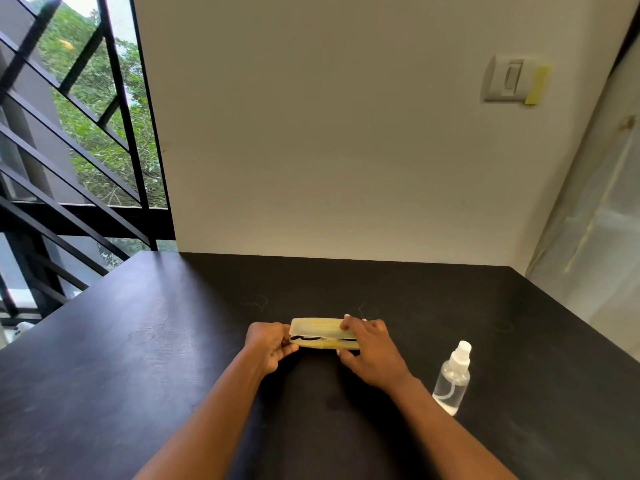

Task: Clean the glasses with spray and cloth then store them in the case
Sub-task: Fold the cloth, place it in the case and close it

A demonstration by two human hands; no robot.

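Both hands gripped the case (320,332), left hand (268,344) and right hand (372,351) curled round its ends, glasses (308,338) inside.

Two bare forearms, no sleeves, left grip (268,346), right grip (369,351)

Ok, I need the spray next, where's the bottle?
In the head view the spray bottle stands upright on the black table, just right of the right hand and the case.

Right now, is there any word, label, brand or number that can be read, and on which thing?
None can be read.
Spray bottle: clear, no label visible.
Glasses case: plain yellowish, no print visible.
Wall switch: no marking legible.
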